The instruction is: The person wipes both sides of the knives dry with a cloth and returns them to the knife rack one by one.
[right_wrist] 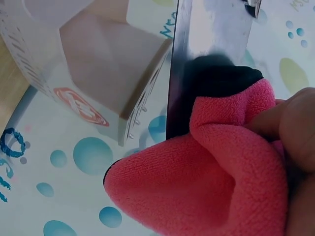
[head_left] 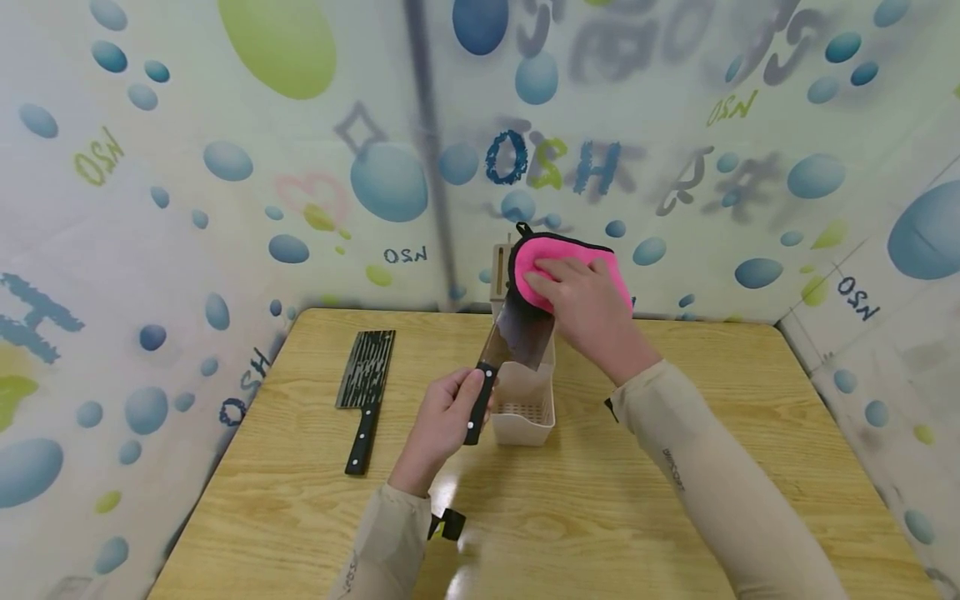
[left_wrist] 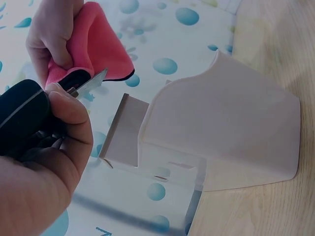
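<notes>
My left hand (head_left: 444,415) grips the black riveted handle of a cleaver (head_left: 527,335), its broad blade pointing up and away over the table. My right hand (head_left: 596,310) holds a pink cloth (head_left: 553,248) with black edging against the far part of the blade. The cloth hides the blade's tip. In the right wrist view, the folded cloth (right_wrist: 167,182) lies against the shiny blade (right_wrist: 211,34). Behind and below the cleaver stands a beige plastic knife holder (head_left: 522,430), partly covered by it. The left wrist view shows the holder's smooth side (left_wrist: 221,118).
To the left, a second cleaver (head_left: 366,379) with a dark streaked blade and black handle lies flat on the wooden table (head_left: 262,500). A wall sheet (head_left: 300,133) printed with blue and green bubbles rises behind the table's back edge.
</notes>
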Tool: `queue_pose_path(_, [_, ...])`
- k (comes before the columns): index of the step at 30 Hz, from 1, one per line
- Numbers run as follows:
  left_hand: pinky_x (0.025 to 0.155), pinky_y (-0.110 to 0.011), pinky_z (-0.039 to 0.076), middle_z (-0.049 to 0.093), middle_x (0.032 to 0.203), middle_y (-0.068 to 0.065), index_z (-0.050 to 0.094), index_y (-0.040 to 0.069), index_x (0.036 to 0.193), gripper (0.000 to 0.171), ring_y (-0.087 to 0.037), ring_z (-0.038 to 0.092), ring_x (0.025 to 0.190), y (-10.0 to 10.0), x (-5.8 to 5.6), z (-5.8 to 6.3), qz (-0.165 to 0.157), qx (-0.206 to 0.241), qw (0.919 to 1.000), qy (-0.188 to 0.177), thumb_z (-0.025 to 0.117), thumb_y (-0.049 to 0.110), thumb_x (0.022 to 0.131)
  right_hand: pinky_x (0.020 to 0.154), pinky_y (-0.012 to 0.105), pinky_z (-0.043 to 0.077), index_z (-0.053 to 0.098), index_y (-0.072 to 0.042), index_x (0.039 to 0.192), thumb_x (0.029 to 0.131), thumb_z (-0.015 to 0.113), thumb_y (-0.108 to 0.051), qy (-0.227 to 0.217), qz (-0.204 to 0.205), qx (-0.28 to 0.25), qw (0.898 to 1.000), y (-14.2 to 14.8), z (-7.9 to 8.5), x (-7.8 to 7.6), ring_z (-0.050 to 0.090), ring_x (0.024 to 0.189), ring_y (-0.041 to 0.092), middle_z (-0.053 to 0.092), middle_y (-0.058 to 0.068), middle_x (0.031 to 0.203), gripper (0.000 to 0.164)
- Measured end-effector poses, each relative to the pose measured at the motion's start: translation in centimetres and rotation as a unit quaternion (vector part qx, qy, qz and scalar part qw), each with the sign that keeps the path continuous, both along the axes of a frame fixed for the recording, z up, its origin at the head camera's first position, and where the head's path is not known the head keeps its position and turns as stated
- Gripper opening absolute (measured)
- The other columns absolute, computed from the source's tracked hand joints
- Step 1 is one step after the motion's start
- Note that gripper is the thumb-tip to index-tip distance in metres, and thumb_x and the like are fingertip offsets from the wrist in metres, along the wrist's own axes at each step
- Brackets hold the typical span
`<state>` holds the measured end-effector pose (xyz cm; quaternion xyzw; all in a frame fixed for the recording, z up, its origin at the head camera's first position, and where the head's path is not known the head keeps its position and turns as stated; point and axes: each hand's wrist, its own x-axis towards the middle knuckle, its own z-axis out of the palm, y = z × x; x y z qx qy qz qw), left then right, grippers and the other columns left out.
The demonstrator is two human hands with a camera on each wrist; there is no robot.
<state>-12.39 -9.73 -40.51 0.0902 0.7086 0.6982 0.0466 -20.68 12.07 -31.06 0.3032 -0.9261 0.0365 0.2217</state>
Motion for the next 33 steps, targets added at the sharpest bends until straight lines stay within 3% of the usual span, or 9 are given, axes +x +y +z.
queue_pose_path(15, [0.058,-0.025,0.050,0.060,0.080,-0.009,0.066,-0.010,0.108,0.038,-0.015,0.057,0.064,-0.2,0.1,-0.1,-0.007,-0.005,0.9999,0.010,0.044,0.022,0.112,0.096,0.059,0.048,0.068,-0.008,0.135,0.092,0.065,0.003,-0.003,-0.022,-0.028,0.999,1.1,-0.1,-1.5,0.060,0.129,0.035,0.064,0.015,0.140,0.045])
queue_pose_path(33, [0.059,-0.024,0.051,0.061,0.080,-0.006,0.066,-0.010,0.108,0.039,-0.019,0.057,0.066,-0.3,0.2,0.2,0.011,0.020,0.9997,-0.004,0.043,0.020,0.112,0.091,0.058,0.049,0.071,-0.006,0.131,0.092,0.057,0.008,0.027,0.000,-0.076,0.997,1.6,-1.5,-0.8,0.064,0.121,0.037,0.068,0.017,0.132,0.044])
